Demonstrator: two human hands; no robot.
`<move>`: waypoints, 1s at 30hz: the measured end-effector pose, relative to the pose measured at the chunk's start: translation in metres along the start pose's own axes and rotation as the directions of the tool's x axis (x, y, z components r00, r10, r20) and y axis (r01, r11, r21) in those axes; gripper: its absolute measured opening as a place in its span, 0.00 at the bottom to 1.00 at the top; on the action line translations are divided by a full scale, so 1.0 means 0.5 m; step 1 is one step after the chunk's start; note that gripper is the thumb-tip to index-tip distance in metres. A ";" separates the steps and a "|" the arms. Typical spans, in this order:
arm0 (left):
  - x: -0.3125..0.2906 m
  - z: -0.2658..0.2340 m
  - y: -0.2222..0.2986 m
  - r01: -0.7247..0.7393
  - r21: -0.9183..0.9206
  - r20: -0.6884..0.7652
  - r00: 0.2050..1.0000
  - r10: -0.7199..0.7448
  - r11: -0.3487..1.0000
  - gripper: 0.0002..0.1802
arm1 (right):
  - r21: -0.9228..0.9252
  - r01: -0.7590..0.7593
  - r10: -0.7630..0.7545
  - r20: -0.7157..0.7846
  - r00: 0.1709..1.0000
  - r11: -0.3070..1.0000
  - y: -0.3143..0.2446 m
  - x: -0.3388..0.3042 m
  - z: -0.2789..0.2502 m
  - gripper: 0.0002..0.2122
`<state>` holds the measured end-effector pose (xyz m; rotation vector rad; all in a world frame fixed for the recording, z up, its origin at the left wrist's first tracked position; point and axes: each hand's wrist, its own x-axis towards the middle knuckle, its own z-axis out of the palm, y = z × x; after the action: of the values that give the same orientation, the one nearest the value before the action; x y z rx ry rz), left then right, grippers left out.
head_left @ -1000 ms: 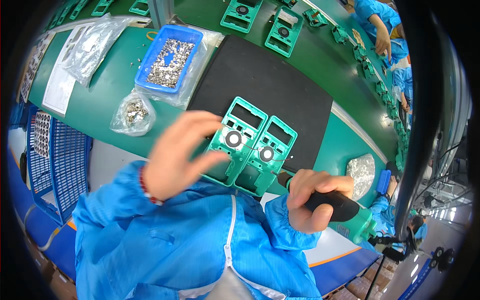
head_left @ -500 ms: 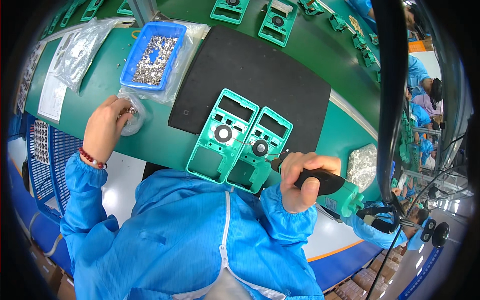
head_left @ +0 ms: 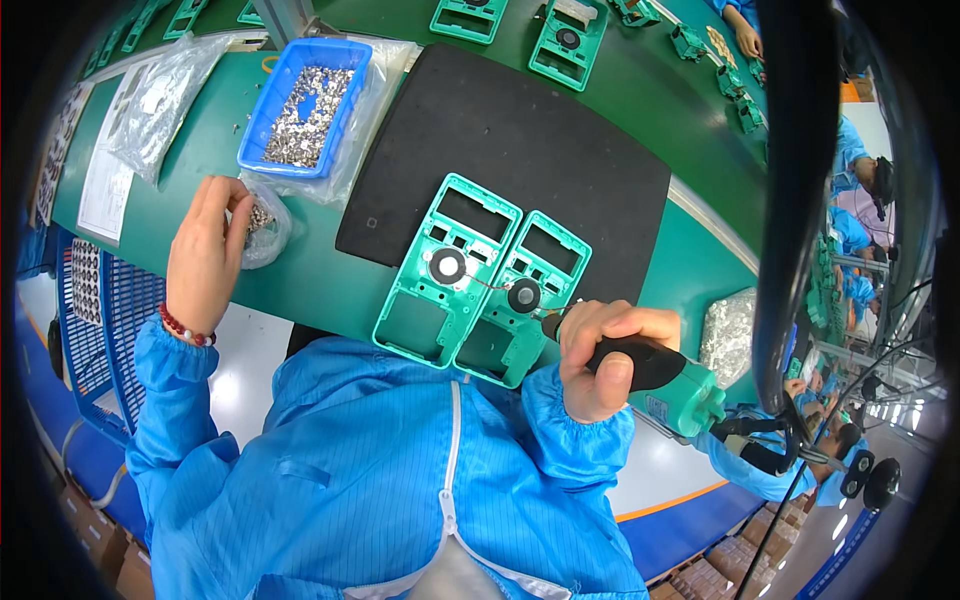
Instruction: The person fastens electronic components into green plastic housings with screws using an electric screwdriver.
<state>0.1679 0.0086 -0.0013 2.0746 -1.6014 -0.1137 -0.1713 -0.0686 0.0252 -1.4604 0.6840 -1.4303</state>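
Left hand (head_left: 205, 255) at a small clear bag (head_left: 268, 242) of metal bits on the green tabletop (head_left: 320, 280); cannot tell whether its grip holds a piece. Right hand (head_left: 608, 352) gripped round a green-and-black power driver (head_left: 688, 398), tip near the right-hand of two green housings (head_left: 515, 328), side by side, far ends over a black mat (head_left: 500, 130).

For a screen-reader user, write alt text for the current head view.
A person's right grip holds a green-and-black power screwdriver beside two green housings; the left grip is at a clear bag of small metal parts, near a blue tray.
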 end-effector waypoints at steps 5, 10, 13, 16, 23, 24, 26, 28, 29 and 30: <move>-0.002 0.003 0.017 0.006 -0.125 -0.044 0.999 -0.012 0.992 0.06 | 0.004 -0.046 0.045 0.057 0.997 0.999 -0.001 0.002 -0.007 0.17; -0.009 0.004 0.074 -0.078 -0.233 -0.058 0.996 0.066 0.969 0.07 | 0.007 -0.054 0.054 0.051 0.997 0.999 0.001 0.003 -0.007 0.17; -0.008 0.003 0.102 -0.159 -0.257 -0.054 0.987 0.150 0.953 0.10 | -0.028 -0.077 0.078 0.039 0.996 0.997 -0.003 0.005 -0.002 0.17; -0.014 0.008 0.133 -0.164 -0.398 -0.046 0.986 0.159 0.902 0.13 | 0.006 -0.089 0.088 0.050 0.995 0.996 0.004 0.009 -0.005 0.18; -0.052 0.065 0.228 -0.584 -0.544 -0.003 0.719 0.695 0.602 0.08 | 0.064 -0.028 0.027 0.024 0.999 0.998 0.034 0.005 0.003 0.18; -0.054 0.085 0.249 -0.641 -0.550 -0.014 0.648 0.762 0.535 0.09 | -0.054 0.000 0.001 0.019 1.000 0.999 0.026 0.001 -0.006 0.17; -0.064 0.138 0.284 -0.725 -0.544 -0.048 0.529 0.847 0.422 0.10 | 0.069 0.034 -0.040 0.093 0.995 0.997 0.020 0.012 0.003 0.15; -0.080 0.183 0.315 -0.758 -0.532 -0.099 0.500 0.861 0.379 0.08 | 0.043 -0.010 0.009 0.012 1.000 0.999 0.016 -0.007 -0.008 0.18; -0.087 0.199 0.325 -0.758 -0.531 -0.118 0.508 0.853 0.378 0.07 | 0.003 0.026 -0.026 0.019 0.999 1.000 0.022 -0.010 -0.012 0.18; -0.088 0.203 0.331 -0.725 -0.557 -0.119 0.552 0.825 0.405 0.08 | -0.002 0.039 -0.039 0.015 0.999 0.999 0.019 -0.013 -0.011 0.18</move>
<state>-0.0282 -0.0140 -0.0264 0.7239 -2.1712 -0.3821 -0.1753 -0.0678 0.0132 -1.4919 0.6507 -1.4471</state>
